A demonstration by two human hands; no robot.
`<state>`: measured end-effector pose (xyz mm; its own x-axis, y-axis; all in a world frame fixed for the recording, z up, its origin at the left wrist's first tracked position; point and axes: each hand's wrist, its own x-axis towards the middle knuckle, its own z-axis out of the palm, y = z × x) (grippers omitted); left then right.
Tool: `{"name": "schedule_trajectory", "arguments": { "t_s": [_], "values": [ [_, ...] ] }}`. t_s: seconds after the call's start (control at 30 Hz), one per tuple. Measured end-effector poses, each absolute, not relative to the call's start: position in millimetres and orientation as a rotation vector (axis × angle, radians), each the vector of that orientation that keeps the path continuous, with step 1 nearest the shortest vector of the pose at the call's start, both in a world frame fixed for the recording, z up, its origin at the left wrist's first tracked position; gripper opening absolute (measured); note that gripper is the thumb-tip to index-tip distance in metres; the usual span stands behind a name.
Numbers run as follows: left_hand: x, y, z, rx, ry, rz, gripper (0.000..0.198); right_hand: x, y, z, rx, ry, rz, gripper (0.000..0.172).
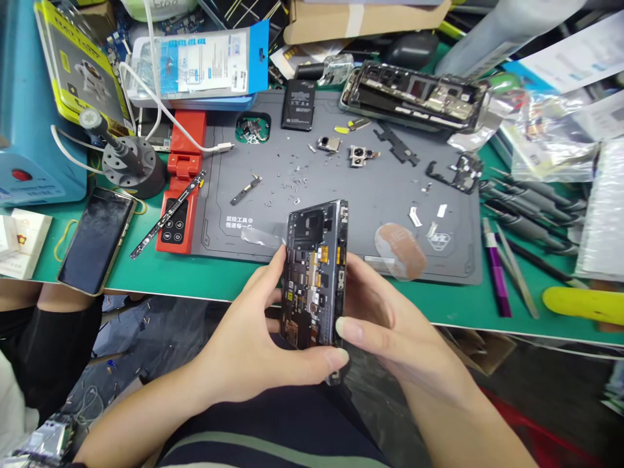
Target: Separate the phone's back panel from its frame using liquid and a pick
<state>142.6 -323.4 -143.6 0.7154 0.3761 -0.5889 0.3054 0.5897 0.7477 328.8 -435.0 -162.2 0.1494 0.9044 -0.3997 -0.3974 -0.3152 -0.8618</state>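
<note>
An opened smartphone (312, 279), its inner boards and flex connectors exposed, stands on edge in front of me, off the bench. My left hand (260, 331) grips it, fingers at the far left side and thumb along the lower edge. From the right, my right hand (385, 312) holds the frame's side, thumb on the edge and other fingers partly hidden behind. Beyond the phone lies a grey work mat (322, 175) with small screws (295, 182), a camera module (361, 156), a battery (298, 104) and a thin bracket strip (246, 190).
A second opened phone body (419, 97) rests at the mat's back right. Tweezers (517, 270) and a purple-handled tool (496, 273) lie at right. On the left are a red device (178, 214), a dark-screened phone (97, 237) and a white cable (168, 114). Another person's legs (53, 325) show lower left.
</note>
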Motion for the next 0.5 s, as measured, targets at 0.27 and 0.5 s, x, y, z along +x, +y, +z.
{"name": "schedule_trajectory", "arguments": {
  "t_s": [0.27,0.5],
  "values": [
    [137.6,-325.9,-146.6,0.974,0.728,0.034,0.135,329.3,-448.2,-165.7,-1.426,-0.642,1.281,0.065],
    [138.0,-329.5,-142.3,1.048,0.711,0.015,0.135,339.6,-433.8,-155.1,-1.693,-0.767,0.941,0.071]
  ]
}}
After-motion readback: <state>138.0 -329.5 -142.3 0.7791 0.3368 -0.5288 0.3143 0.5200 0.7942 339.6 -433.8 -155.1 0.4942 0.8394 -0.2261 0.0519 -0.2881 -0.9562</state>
